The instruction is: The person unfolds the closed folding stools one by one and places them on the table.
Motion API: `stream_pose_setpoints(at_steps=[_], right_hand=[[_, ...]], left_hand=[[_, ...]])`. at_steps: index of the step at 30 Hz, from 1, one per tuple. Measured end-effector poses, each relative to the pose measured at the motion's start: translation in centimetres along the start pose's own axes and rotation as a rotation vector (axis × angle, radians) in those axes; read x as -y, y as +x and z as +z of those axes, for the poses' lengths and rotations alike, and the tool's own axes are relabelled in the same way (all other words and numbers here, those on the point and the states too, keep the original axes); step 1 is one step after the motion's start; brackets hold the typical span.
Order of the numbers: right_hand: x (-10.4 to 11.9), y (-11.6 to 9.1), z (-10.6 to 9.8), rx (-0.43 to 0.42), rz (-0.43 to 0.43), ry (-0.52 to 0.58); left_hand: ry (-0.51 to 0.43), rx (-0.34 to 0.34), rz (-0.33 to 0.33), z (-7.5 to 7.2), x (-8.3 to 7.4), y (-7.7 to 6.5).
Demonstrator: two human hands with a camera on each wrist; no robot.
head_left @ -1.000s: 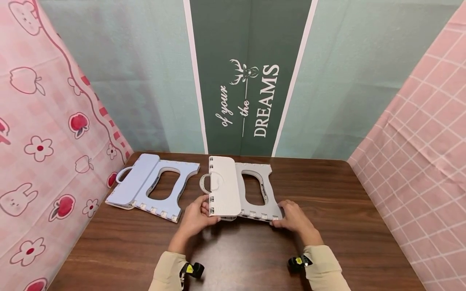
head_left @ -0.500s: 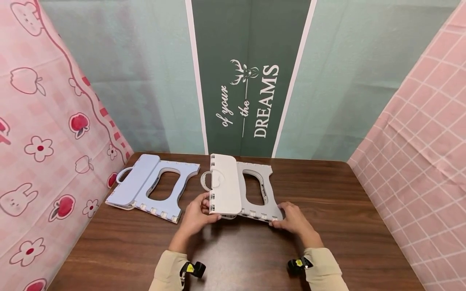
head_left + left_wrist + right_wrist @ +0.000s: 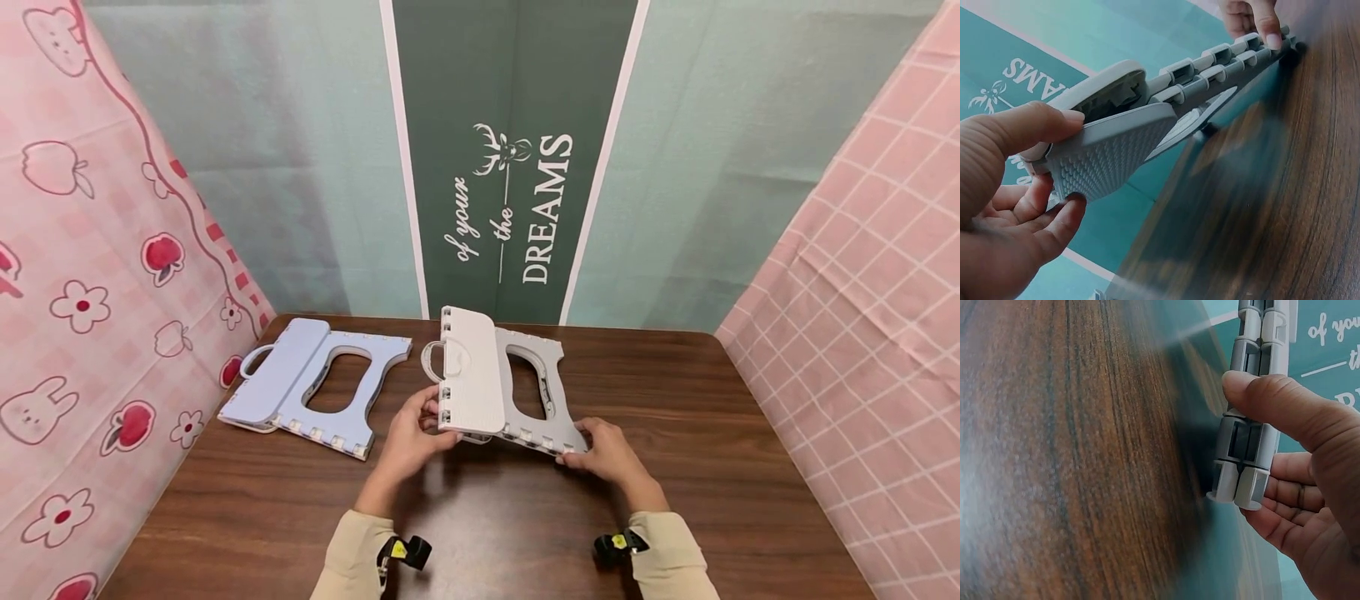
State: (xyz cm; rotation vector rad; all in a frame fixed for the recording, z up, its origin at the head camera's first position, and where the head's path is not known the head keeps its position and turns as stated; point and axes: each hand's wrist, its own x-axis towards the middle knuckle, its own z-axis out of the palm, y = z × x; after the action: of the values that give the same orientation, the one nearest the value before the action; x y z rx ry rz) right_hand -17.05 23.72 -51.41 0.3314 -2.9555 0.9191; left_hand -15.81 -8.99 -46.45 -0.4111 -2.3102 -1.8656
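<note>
A grey-and-white folding step stool [image 3: 474, 367], folded flat, is held between both hands, its white top panel at the left and its grey leg frame at the right. My left hand [image 3: 411, 435] pinches the near left corner of the top, thumb above and fingers beneath; the left wrist view shows a dimpled panel [image 3: 1113, 153] there. My right hand [image 3: 604, 452] grips the near corner of the leg end, thumb across the hinged edge [image 3: 1250, 434]. The stool's left end is tilted up off the table. A small carry handle [image 3: 432, 361] sticks out on its left side.
A blue folding step stool [image 3: 279, 375], also folded flat, lies on the brown wooden table [image 3: 510, 533] to the left. A green printed curtain [image 3: 517, 50] hangs behind the table's far edge, with pink cloths [image 3: 862, 275] at both sides.
The left end of the grey-and-white stool has risen and shifted slightly right, the left hand moving up with it. My right hand has barely moved. The blue stool stays put.
</note>
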Motion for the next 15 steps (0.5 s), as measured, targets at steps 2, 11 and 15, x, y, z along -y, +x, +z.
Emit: stream_pose_setpoints(at_steps=[2,11,15], right_hand=[[-0.1,0.0,0.0,-0.001,0.006,0.014],[-0.3,-0.3,-0.4,0.001,0.02,0.058],[-0.5,-0.4,-0.6,0.004,0.033,0.065]], left_hand=[[-0.003,-0.014,-0.009,0.2,-0.2,0.1],[-0.077,0.022,-0.128,0.8,-3.0,0.3],[-0.096,0.025,-0.118,1.0,-5.0,0.4]])
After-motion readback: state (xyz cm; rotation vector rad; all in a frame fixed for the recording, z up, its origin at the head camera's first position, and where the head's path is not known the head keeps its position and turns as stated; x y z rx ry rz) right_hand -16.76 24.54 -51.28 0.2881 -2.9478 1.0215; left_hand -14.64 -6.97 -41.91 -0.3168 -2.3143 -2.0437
